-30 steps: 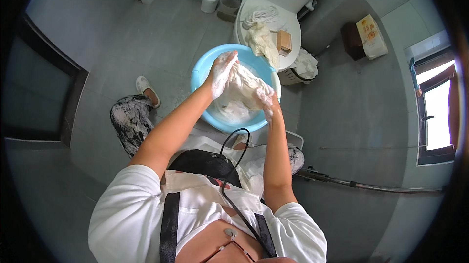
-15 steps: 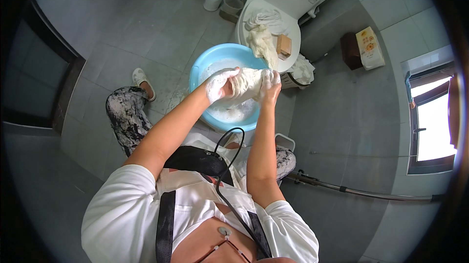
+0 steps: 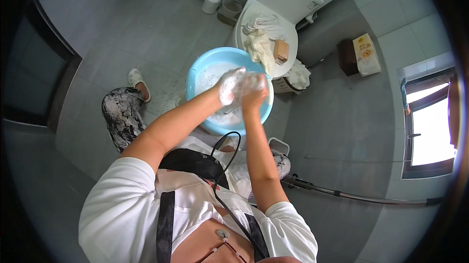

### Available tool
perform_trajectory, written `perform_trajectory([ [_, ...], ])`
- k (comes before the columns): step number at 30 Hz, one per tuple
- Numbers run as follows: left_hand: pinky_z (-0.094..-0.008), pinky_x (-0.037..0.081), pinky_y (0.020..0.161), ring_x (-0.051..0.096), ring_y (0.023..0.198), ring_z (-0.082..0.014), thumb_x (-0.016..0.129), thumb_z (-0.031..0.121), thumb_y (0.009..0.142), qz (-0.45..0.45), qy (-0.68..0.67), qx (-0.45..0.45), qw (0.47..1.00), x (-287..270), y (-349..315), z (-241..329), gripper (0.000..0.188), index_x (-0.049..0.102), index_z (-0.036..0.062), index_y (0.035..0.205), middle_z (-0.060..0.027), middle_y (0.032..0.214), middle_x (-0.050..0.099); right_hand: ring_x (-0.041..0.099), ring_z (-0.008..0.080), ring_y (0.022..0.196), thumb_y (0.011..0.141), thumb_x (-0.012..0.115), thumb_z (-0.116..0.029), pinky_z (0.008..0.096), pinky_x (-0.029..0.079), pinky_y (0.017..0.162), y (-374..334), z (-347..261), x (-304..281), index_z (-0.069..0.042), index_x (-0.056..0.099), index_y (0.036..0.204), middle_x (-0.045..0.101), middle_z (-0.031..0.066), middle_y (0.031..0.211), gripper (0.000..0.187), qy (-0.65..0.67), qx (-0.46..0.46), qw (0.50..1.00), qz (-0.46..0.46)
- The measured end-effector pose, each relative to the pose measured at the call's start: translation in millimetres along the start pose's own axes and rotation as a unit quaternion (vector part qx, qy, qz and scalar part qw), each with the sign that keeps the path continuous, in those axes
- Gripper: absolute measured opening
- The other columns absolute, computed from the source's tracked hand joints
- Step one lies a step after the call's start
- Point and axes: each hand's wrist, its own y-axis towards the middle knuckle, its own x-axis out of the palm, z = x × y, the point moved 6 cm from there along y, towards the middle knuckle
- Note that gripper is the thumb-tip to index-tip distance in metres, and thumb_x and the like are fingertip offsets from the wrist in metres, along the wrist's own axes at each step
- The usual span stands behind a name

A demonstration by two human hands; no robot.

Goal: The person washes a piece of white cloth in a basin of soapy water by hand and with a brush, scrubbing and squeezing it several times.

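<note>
A light blue basin (image 3: 217, 54) holds white, sudsy water (image 3: 207, 74). Above it my foam-covered left hand (image 3: 228, 88) and my right hand (image 3: 256, 93) are pressed close together. Both are closed around a wet white cloth (image 3: 238, 98), mostly hidden between them and smeared by motion. Foam coats the right hand's fingers too, and its knuckles are blurred. Just beyond the hands, a cream knitted cloth (image 3: 260, 50) trails from the toilet lid down to the basin's far right rim.
On the toilet lid (image 3: 289, 66) lie a white cloth (image 3: 266, 25) and a brown box (image 3: 281, 50). A basket (image 3: 283, 86) of white cloths stands beside it. A pump bottle (image 3: 212, 1) and a small bucket (image 3: 229, 10) stand behind the basin. A metal pole (image 3: 361, 196) extends at right.
My hands have come together, bunching the cloth that was stretched between them. The left hand has moved right, and the right hand slightly left. The view has shifted a little.
</note>
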Motion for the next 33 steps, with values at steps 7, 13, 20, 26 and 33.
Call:
perform_trajectory([
  [7,-0.0348,0.046,0.074,0.057,0.081,-0.0214,0.038,0.033,0.087,-0.058,0.022,0.024,0.998,-9.2,2.0,-7.2,0.030,0.052,0.0068,0.091,-0.0089,0.086,0.058,0.058,0.0277,0.069,0.065,0.061,-0.005,0.0319,0.045,0.064,7.2,-14.3,0.3,-0.007,0.049,0.085,0.057,0.0125,0.076,0.024,-0.116,-0.065,0.991,0.014],
  [13,-0.0353,0.045,0.071,0.056,0.075,-0.0233,0.035,0.034,0.088,-0.042,0.045,0.071,0.996,-33.9,20.7,0.9,0.034,0.051,0.0038,0.093,-0.0099,0.088,0.056,0.051,0.0254,0.068,0.068,0.056,0.000,0.0333,0.042,0.068,-3.2,-46.4,15.8,-0.003,0.047,0.082,0.052,0.0110,0.071,0.018,-0.079,-0.077,0.993,-0.036],
  [20,-0.0327,0.047,0.062,0.056,0.064,-0.0195,0.049,0.035,0.082,0.071,0.093,0.041,0.992,-8.2,-15.8,16.5,0.026,0.053,0.0092,0.084,-0.0057,0.072,0.056,0.056,0.0288,0.068,0.067,0.055,0.000,0.0334,0.044,0.064,-28.2,-56.1,17.1,-0.007,0.048,0.079,0.054,0.0127,0.070,0.015,-0.103,-0.176,0.979,-0.014],
  [26,-0.0210,0.027,0.034,0.041,0.044,-0.0050,0.049,0.034,0.084,0.108,0.241,0.110,0.958,-11.5,-10.7,12.8,0.021,0.051,0.0132,0.078,0.0049,0.059,0.044,0.056,0.0256,0.069,0.068,0.054,0.002,0.0336,0.044,0.065,5.6,-3.6,5.0,-0.007,0.048,0.081,0.054,0.0117,0.073,0.017,-0.066,0.011,0.998,0.000],
  [33,-0.0198,0.033,0.039,0.040,0.041,-0.0080,0.049,0.033,0.085,0.092,0.128,0.132,0.979,-5.4,1.9,8.8,0.026,0.047,0.0118,0.071,0.0019,0.058,0.043,0.055,0.0280,0.071,0.072,0.054,0.002,0.0352,0.044,0.063,25.3,7.4,2.7,-0.006,0.045,0.090,0.056,0.0120,0.078,0.022,-0.144,-0.058,0.988,-0.001],
])
